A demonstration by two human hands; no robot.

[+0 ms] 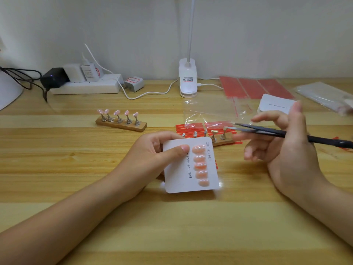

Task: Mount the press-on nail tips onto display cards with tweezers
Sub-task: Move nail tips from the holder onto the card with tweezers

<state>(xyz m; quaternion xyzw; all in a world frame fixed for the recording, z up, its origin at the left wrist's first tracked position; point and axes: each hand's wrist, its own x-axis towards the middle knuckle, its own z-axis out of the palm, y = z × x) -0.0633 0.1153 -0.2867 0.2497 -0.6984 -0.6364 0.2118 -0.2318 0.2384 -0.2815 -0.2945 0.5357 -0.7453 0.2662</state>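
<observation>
Now my left hand [152, 150] pinches the card [189, 167] by its edge above the table [76, 169]; right hand [286, 142] holds tweezers [282, 131]. Tips [201, 165] look light, slick, brittle: take their sides.

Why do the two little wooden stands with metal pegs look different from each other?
The far wooden stand carries pink nail tips on all five pegs; the near wooden stand has bare pegs. The far stand sits alone in the open; the near one lies on red strips, partly behind the display card that the left hand holds. Both are wooden bars with metal pegs, lying flat on the table.
</observation>
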